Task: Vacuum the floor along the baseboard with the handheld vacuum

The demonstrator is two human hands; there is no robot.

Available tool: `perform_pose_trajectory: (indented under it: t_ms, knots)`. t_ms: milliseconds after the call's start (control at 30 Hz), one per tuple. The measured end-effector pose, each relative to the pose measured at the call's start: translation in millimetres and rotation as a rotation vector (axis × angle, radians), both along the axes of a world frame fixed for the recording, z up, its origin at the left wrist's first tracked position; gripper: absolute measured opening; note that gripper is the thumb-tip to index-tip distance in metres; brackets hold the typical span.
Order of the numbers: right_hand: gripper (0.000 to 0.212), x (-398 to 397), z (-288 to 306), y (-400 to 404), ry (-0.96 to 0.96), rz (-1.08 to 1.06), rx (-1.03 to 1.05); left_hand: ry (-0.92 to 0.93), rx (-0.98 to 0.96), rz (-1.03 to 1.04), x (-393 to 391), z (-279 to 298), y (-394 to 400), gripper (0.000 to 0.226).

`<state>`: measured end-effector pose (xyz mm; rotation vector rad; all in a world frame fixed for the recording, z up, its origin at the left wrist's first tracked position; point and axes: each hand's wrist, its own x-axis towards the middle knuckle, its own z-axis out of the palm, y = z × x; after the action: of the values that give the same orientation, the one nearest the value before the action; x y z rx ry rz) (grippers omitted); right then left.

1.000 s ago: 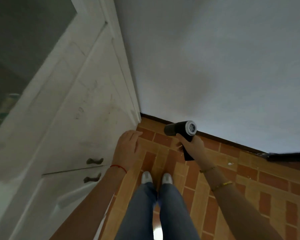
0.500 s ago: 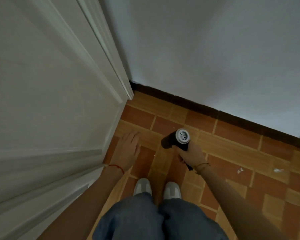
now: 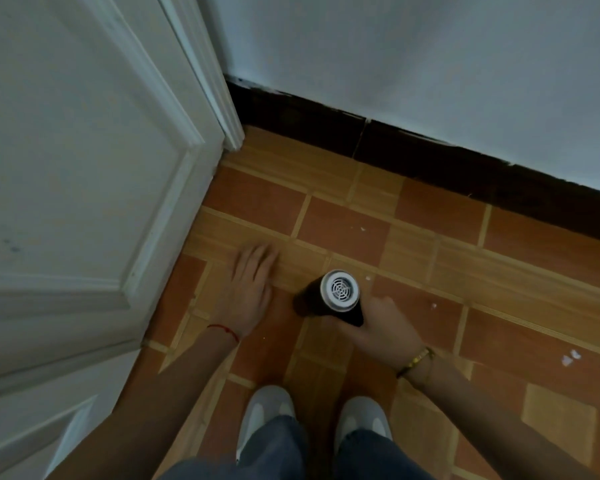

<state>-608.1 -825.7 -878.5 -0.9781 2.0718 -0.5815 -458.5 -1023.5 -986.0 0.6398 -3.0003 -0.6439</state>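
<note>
Head view, looking down: at lower centre, the right hand (image 3: pixel 383 329) grips a black cylindrical handheld vacuum (image 3: pixel 329 299). Its round white grilled end faces the camera; its long axis runs down-left toward the orange-and-terracotta tiled floor (image 3: pixel 534 306). The left hand (image 3: pixel 248 289) hovers flat, fingers straight. A dark baseboard (image 3: pixel 430 157) crosses the upper right; a white panelled door (image 3: pixel 84 168) fills the left.

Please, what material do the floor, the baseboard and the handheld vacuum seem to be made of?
Floor: likely glazed ceramic tile, terracotta and tan blocks with pale joint lines.
Baseboard: dark brown strip, perhaps tile or paint; a vertical joint shows.
Handheld vacuum: apparently matte black plastic, with a pale grey grilled end cap.
</note>
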Motion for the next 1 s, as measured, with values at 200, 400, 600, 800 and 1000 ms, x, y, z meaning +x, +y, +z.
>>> perform_pose_trajectory:
  t_ms: [200, 400, 600, 800, 1000]
  knots:
    - [0.049, -0.7, -0.3, 6.2, 0.072, 0.025, -0.054, 0.026, -0.074, 0.027, 4.0, -20.8, 3.1, 0.051]
    - [0.059, -9.4, -2.0, 6.4, 0.07, 0.052, -0.056, 0.1, -0.051, 0.022, 6.3, -24.5, 0.9, 0.05]
    - [0.054, -17.0, -1.4, 9.5, 0.096, 0.026, -0.028, 0.127, -0.049, 0.025, 7.0, -25.8, 0.0, 0.05]
    - [0.051, -12.6, -9.4, 17.5, 0.248, -0.196, -0.062, 0.126, -0.056, 0.031, 7.3, -28.0, -0.2, 0.05]
    - [0.054, -39.1, -23.5, 5.2, 0.333, -0.533, -0.183, 0.111, -0.083, 0.022, 6.7, -26.2, 1.1, 0.05]
